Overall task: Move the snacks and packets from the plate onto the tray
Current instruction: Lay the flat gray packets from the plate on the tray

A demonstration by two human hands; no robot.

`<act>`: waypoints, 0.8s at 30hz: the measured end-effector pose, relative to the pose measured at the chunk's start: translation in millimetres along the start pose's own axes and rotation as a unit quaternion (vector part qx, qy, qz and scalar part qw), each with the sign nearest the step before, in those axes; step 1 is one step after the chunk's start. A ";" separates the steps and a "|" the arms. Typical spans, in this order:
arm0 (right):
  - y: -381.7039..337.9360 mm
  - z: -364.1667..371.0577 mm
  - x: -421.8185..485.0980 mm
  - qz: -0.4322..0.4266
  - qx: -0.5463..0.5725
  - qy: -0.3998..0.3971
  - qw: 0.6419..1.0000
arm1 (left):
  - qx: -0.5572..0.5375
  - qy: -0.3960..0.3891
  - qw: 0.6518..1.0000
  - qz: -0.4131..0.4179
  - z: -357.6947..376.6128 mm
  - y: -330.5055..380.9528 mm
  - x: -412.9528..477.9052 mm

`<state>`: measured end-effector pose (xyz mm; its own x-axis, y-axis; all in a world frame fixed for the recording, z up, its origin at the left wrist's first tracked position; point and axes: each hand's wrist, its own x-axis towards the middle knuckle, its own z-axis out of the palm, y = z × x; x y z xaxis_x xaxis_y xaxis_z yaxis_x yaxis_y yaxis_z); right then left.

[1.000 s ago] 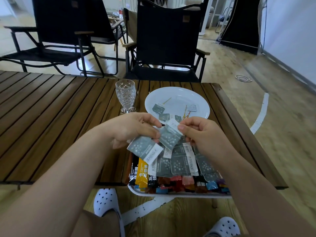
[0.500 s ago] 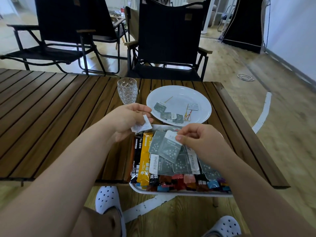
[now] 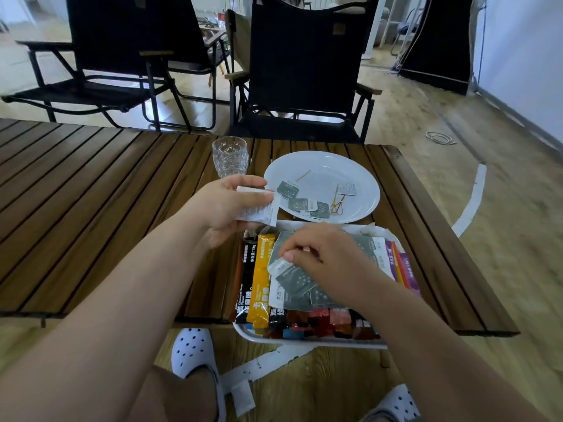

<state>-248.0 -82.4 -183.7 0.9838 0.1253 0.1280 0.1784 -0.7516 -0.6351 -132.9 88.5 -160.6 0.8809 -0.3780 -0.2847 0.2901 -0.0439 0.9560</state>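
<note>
A white plate (image 3: pixel 359 175) lies on the wooden table with a few grey packets (image 3: pixel 300 203), a small white packet (image 3: pixel 347 189) and some thin picks on it. Just in front of it a white tray (image 3: pixel 307 341) overhangs the table's near edge, filled with snack bars, grey packets and coloured candies. My left hand (image 3: pixel 225 205) hovers left of the plate, holding a white packet (image 3: pixel 259 208). My right hand (image 3: pixel 323 260) is low over the tray, pinching a grey packet (image 3: pixel 289 274) that lies on the pile.
A clear patterned glass (image 3: pixel 230 156) stands just left of the plate, close to my left hand. Black folding chairs (image 3: pixel 304 71) stand beyond the table's far edge. The table's right edge runs close to the plate and tray. A small white packet (image 3: pixel 242 397) lies on the floor.
My right hand has lowered its grey packet onto the tray's pile. My left hand has moved up and toward the plate, with a white packet in it.
</note>
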 end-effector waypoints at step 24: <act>-0.1 -3.4 -18.6 0.136 -0.017 0.022 0.990 | -0.023 0.011 1.000 -0.018 -1.3 0.6 -1.4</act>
<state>-266.3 -86.9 -183.4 0.9936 -0.1127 -0.0116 -0.0953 -0.7754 -0.6243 -133.4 90.2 -159.7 0.8773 -0.3571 -0.3208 0.3381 -0.0148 0.9410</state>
